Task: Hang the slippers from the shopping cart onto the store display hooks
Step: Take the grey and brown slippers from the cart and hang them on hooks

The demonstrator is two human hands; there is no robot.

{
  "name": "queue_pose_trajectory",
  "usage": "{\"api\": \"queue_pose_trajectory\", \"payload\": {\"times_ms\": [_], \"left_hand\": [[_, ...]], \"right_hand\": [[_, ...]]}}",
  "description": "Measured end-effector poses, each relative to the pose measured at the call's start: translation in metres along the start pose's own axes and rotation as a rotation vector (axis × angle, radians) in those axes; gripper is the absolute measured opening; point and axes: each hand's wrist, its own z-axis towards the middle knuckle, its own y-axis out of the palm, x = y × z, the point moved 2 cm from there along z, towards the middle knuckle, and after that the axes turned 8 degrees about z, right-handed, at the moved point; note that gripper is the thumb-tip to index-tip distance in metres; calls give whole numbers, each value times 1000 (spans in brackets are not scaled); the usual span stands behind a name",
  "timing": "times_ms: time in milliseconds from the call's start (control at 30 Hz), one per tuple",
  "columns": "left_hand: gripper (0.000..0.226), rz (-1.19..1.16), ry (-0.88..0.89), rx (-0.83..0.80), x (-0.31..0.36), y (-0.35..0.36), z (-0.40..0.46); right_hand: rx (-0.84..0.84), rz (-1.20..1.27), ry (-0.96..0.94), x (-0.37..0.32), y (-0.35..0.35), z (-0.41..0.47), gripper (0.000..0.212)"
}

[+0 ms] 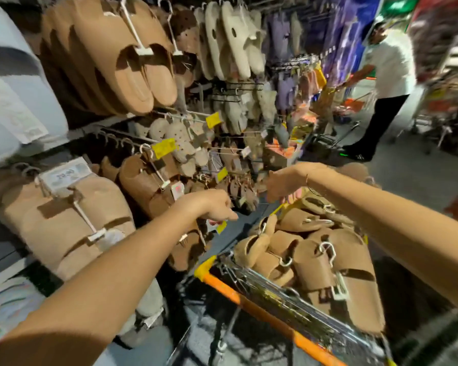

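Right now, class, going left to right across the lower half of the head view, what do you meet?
Hung tan slippers → left hand → right hand → slippers in the cart

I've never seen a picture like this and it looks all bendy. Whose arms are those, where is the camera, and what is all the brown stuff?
The camera sits on a person's head and looks down, so you see their own two arms reaching out. Its wide lens bends the edges.

The left hand reaches toward the display hooks on the store wall, where brown slippers already hang. The picture is too blurry to tell if it holds something. The right hand reaches out above the far end of the shopping cart, the wire basket with the orange rim; what it holds, if anything, is also blurred.

The brown stuff in the cart is more slippers, each pair clipped to a white hanger, waiting to be hung up. Another person stands farther down the aisle.
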Motion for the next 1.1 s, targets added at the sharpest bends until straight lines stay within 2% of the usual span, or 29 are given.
{"api": "queue_pose_trajectory", "payload": {"times_ms": [100, 167, 200, 233, 300, 333, 367, 467, 533, 600, 667, 767, 900, 967, 1100], "left_hand": [[45, -72, 58, -53, 35, 27, 37], [42, -90, 62, -71, 52, 45, 65], [42, -93, 61, -66, 58, 54, 81], [42, -81, 68, -56, 65, 61, 95], [35, -65, 53, -42, 77, 78, 123], [30, -81, 41, -29, 83, 83, 134], [27, -100, 35, -16, 89, 87, 143], [26, -190, 27, 10, 111, 96, 167], [30, -231, 32, 35, 130, 99, 183], [29, -247, 59, 73, 150, 98, 190], [24, -263, 103, 45, 167, 107, 202], [20, -319, 123, -37, 177, 122, 215], [9, -389, 141, -37, 186, 121, 219], [26, -426, 139, -64, 185, 112, 215], [52, -562, 159, -34, 167, 83, 194]], "right_hand": [[86, 36, 43, 66, 34, 0, 33], [296, 123, 39, 108, 63, 0, 34], [375, 233, 110, 132, 79, 9, 37], [403, 286, 100, 155, 95, 25, 44], [334, 64, 6, 179, 118, 46, 31], [190, 72, 25, 182, 127, 60, 29], [146, 149, 57, 179, 130, 63, 29], [233, 114, -7, 187, 138, 60, 18], [178, 175, -36, 207, 144, 61, 9], [157, 204, -28, 221, 152, 65, 16], [121, 274, -82, 235, 155, 68, 28], [21, 397, -151, 240, 158, 67, 20], [-100, 514, -174, 245, 136, 48, 23], [-55, 518, -210, 247, 122, 33, 21], [172, 569, -266, 244, 86, -4, 17]]}}
